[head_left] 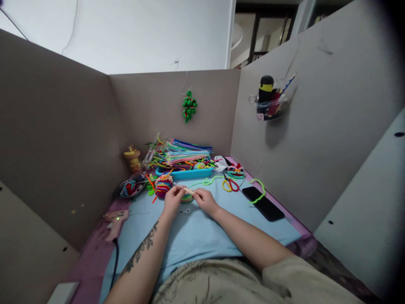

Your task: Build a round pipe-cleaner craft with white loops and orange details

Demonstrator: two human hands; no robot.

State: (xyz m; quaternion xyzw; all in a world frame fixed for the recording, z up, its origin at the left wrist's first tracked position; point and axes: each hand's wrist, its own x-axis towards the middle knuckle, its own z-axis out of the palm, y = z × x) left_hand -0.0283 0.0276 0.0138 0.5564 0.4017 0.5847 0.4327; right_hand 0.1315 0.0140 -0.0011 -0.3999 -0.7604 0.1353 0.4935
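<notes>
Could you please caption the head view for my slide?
Left hand and right hand pinch a pale pipe-cleaner piece above the blue mat.

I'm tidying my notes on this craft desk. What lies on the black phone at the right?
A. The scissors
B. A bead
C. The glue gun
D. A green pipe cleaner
D: a green pipe cleaner loops over the far end of the black phone; the scissors lie apart, to its left.

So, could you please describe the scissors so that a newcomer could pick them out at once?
Start at the flat black phone lying on the light blue cloth. Just left of its far end lie the small scissors. One handle loop is yellow and the other red, unlike the fuzzy lime green pipe cleaners nearby.
</notes>
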